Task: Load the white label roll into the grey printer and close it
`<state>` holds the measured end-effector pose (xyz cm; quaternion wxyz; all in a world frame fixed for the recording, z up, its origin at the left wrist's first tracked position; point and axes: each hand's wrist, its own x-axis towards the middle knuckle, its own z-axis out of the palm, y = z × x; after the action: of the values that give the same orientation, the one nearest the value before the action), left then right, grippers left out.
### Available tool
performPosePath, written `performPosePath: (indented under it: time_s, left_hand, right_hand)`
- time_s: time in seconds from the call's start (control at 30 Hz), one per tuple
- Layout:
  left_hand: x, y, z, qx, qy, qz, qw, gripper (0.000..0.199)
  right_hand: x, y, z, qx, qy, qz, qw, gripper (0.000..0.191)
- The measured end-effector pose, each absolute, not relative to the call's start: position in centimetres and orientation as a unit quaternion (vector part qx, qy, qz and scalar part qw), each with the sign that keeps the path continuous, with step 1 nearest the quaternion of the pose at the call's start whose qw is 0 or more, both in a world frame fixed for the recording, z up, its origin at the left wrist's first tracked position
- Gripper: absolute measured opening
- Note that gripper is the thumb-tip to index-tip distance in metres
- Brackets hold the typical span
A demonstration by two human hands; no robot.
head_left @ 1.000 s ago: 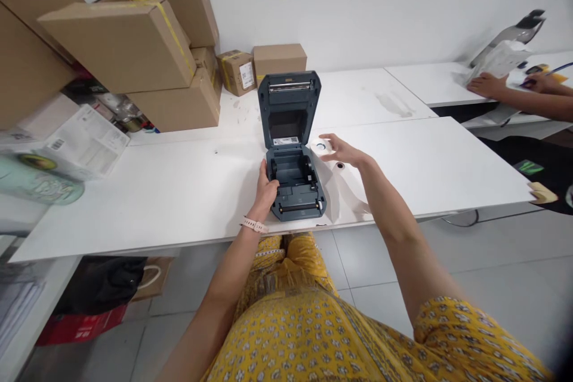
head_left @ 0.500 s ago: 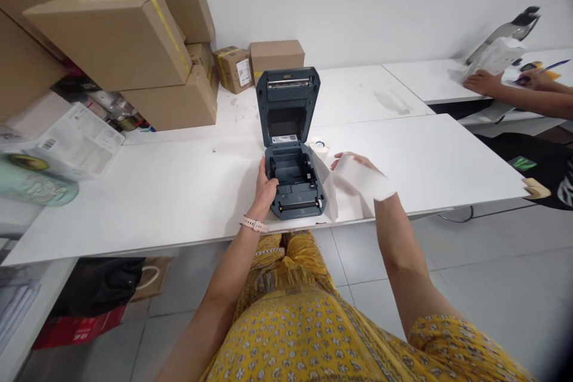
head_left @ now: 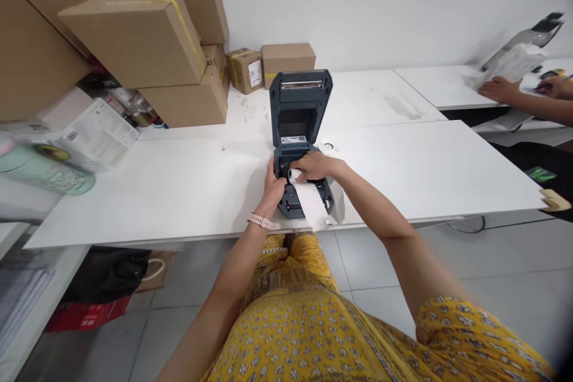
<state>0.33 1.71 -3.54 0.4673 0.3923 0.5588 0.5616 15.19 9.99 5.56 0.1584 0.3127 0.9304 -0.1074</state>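
Note:
A dark grey label printer [head_left: 299,108] stands on the white table with its lid raised. My left hand [head_left: 271,188] grips the left side of its base, thumb over the edge. Inside the printer's bay, my right hand [head_left: 313,166] has its fingers closed over a small white paper roll [head_left: 293,174]. A loose strip of paper [head_left: 312,206] runs from the roll over the printer's front to the table edge. Behind my right wrist lies another white roll [head_left: 328,147], partly hidden.
Cardboard boxes [head_left: 134,42] are piled at the back left, beside a mint-green bottle [head_left: 67,176]. Two small boxes [head_left: 289,59] stand by the wall. At the far right, another person's hands [head_left: 499,91] rest near a white package. The table [head_left: 201,209] ends close to my body.
My right hand has moved left from beside the printer into its open bay, bringing the white paper roll with it. My left hand still holds the printer's side.

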Motion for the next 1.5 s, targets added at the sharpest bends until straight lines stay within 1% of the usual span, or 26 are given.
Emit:
performPosePath:
  time_s: [0.1, 0.23, 0.33, 0.43, 0.53, 0.63, 0.8, 1.03, 1.27, 1.5]
  left_hand:
    - [0.3, 1.7, -3.7, 0.396, 0.562, 0.56, 0.462, 0.102]
    - [0.2, 1.8, -3.7, 0.391, 0.562, 0.559, 0.467, 0.103]
    - [0.2, 1.8, -3.6, 0.39, 0.56, 0.555, 0.476, 0.104]
    - [0.1, 1.7, -3.6, 0.394, 0.558, 0.552, 0.478, 0.104]
    - [0.0, 1.6, -3.6, 0.401, 0.559, 0.553, 0.469, 0.103]
    - [0.1, 1.6, -3.5, 0.406, 0.555, 0.554, 0.47, 0.102]
    - [0.1, 1.5, -3.4, 0.402, 0.557, 0.549, 0.476, 0.103]
    - [0.1, 1.2, -3.1, 0.41, 0.552, 0.537, 0.489, 0.104]
    - [0.3, 1.1, -2.8, 0.419, 0.541, 0.542, 0.488, 0.102]
    - [0.3, 1.3, -3.1, 0.414, 0.529, 0.543, 0.504, 0.104]
  right_hand:
    - [14.8, 9.4, 4.6, 0.308, 0.933, -0.074, 0.172, 0.042]
    - [15.7, 8.4, 3.7, 0.298, 0.943, -0.058, 0.139, 0.041]
    - [16.5, 7.6, 2.8, 0.303, 0.95, -0.068, 0.043, 0.036]
    - [17.4, 6.3, 2.0, 0.303, 0.942, -0.126, -0.067, 0.033]
    - [18.3, 4.5, 1.6, 0.283, 0.93, -0.197, -0.127, 0.035]
    - [19.1, 3.0, 1.3, 0.29, 0.916, -0.224, -0.162, 0.035]
    - [20.0, 1.8, 1.0, 0.291, 0.905, -0.245, -0.19, 0.038]
    - [21.1, 0.3, 0.9, 0.268, 0.913, -0.232, -0.202, 0.041]
    - [21.4, -2.1, 1.2, 0.284, 0.914, -0.215, -0.194, 0.037]
    - [21.6, -3.6, 0.8, 0.282, 0.904, -0.229, -0.225, 0.038]
